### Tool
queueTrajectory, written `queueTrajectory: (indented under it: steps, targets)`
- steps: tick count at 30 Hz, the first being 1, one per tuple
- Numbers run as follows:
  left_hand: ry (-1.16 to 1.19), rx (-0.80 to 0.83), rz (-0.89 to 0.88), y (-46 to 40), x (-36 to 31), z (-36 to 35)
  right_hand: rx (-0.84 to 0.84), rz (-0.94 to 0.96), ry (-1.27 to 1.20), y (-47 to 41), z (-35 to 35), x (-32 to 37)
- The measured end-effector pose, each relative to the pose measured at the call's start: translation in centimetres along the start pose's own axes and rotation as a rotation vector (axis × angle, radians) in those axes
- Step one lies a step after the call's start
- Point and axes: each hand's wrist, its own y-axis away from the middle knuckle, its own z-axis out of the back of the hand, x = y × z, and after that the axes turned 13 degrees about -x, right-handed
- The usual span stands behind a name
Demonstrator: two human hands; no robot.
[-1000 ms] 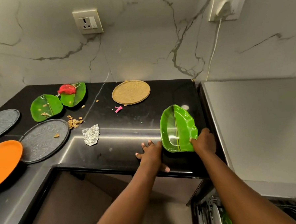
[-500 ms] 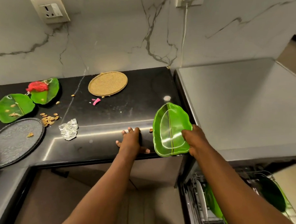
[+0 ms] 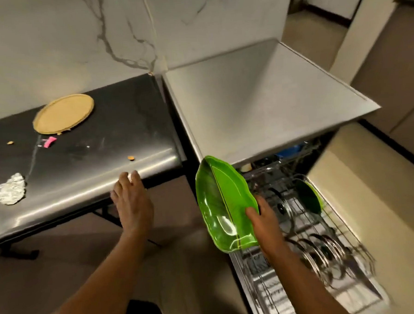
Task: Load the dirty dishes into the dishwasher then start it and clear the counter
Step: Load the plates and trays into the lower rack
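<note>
Gripping the green leaf-shaped plate [image 3: 224, 204] by its near right edge with the right hand [image 3: 264, 222], tilted on edge above the left end of the pulled-out dishwasher rack [image 3: 326, 253]; left hand [image 3: 133, 204] released, fingers straight, fingertips at the near edge of the black counter [image 3: 93, 158]. Best lowered edge-first into a free slot between the wire tines, clear of the green dish [image 3: 308, 196] already standing at the far side and the glass lids [image 3: 311, 249] nearer; worth letting go only once seated. Left on the counter: tan round plate [image 3: 63, 113], foil scrap [image 3: 10, 192], pink scrap [image 3: 49, 141], crumbs.

White marble wall [image 3: 51, 45], black counter [image 3: 118, 128], beige floor [image 3: 314, 36]
</note>
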Motion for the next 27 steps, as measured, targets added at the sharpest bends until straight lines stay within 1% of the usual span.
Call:
queueTrajectory:
  steps: [2, 4, 8, 11, 13, 15, 18, 20, 24, 26, 27]
  targets:
    - [0.073, -0.039, -0.049, 5.0, -2.4, -0.9, -0.007, -0.031, 0.032, 1.2, 3.7, -2.8]
    - [0.128, 0.032, -0.073, 9.6, -4.8, -1.9, -0.028, -0.080, 0.045, 2.1, 7.1, -5.8]
    - [0.084, 0.331, -0.120, 17.3, -8.7, -4.3, -0.109, -0.181, 0.034, 2.6, 12.6, -11.8]
    - [0.048, 0.574, -0.141, 21.9, -10.2, -6.7, -0.191, -0.350, -0.125, 2.4, 14.7, -16.7]
    - [0.001, 0.721, -0.146, 24.9, -10.6, -9.3, -0.259, -0.490, -0.251, 1.9, 15.2, -20.1]
    - [-0.014, 0.845, -0.143, 27.2, -10.9, -11.9, -0.293, -0.616, -0.376, 1.5, 15.1, -21.7]
    - [-0.012, 0.969, -0.113, 30.3, -11.6, -17.1, -0.296, -0.694, -0.417, -0.5, 14.2, -24.2]
    - [-0.011, 1.006, -0.086, 31.5, -12.2, -20.2, -0.298, -0.640, -0.383, -2.7, 13.6, -25.4]
    - [0.038, 1.030, -0.058, 33.3, -13.3, -26.6, -0.328, -0.383, -0.254, -8.1, 13.2, -26.2]
    - [0.083, 1.051, 0.012, 33.4, -14.1, -29.2, -0.350, -0.257, -0.185, -10.5, 13.6, -26.1]
    - [0.097, 1.062, 0.057, 33.4, -14.4, -30.3, -0.359, -0.227, -0.193, -11.4, 13.9, -26.4]
